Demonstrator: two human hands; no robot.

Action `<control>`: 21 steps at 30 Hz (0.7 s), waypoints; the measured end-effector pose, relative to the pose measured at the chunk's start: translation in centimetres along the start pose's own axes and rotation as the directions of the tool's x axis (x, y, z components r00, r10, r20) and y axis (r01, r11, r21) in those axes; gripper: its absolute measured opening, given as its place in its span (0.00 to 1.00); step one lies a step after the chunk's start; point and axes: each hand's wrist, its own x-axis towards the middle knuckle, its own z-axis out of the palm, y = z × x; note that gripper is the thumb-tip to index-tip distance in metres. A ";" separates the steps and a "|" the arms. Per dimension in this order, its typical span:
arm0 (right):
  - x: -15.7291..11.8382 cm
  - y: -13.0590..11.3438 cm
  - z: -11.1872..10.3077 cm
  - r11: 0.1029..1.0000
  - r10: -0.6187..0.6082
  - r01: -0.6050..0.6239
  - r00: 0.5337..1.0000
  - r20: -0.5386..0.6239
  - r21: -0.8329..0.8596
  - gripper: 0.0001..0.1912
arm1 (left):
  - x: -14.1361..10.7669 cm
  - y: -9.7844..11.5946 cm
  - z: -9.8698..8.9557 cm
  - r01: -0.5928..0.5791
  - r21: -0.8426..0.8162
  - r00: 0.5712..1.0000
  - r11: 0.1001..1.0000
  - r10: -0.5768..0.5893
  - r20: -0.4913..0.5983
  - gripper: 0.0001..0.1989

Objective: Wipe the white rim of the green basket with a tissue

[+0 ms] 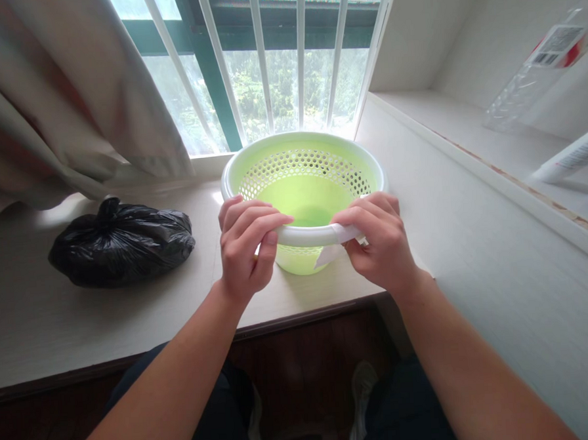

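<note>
A light green plastic basket (306, 264) with a white rim and a band of round holes stands upright on the pale windowsill ledge (209, 303). My left hand (249, 245) is closed over the near left part of the rim, fingers on top and thumb below. On the near right, my right hand (376, 235) grips the same rim in a like way. A small white paper-like piece (327, 255) hangs below the rim beside my right hand. Nothing shows inside the basket except its green bottom.
A knotted black plastic bag (122, 245) lies to the left, below a curtain (65, 94). Behind the basket is a barred window (281, 83). At right, a shelf (466, 116) holds a clear plastic bottle (528, 80) and a white tube (574, 156).
</note>
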 end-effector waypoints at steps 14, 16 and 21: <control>-0.2 -1.2 0.2 0.998 0.009 -0.010 1.000 -0.022 -0.055 0.15 | 0.1 -0.3 0.2 -0.021 -0.034 0.999 0.999 0.019 -0.040 0.13; -0.2 -1.2 0.2 0.998 0.012 -0.013 1.000 -0.021 -0.060 0.15 | 0.1 -0.5 0.2 -0.024 -0.033 0.999 0.999 0.023 -0.039 0.13; -0.3 -1.3 0.3 0.998 0.019 -0.020 1.000 -0.021 -0.061 0.15 | 0.1 -0.6 0.1 -0.034 -0.033 0.998 0.999 0.032 -0.048 0.13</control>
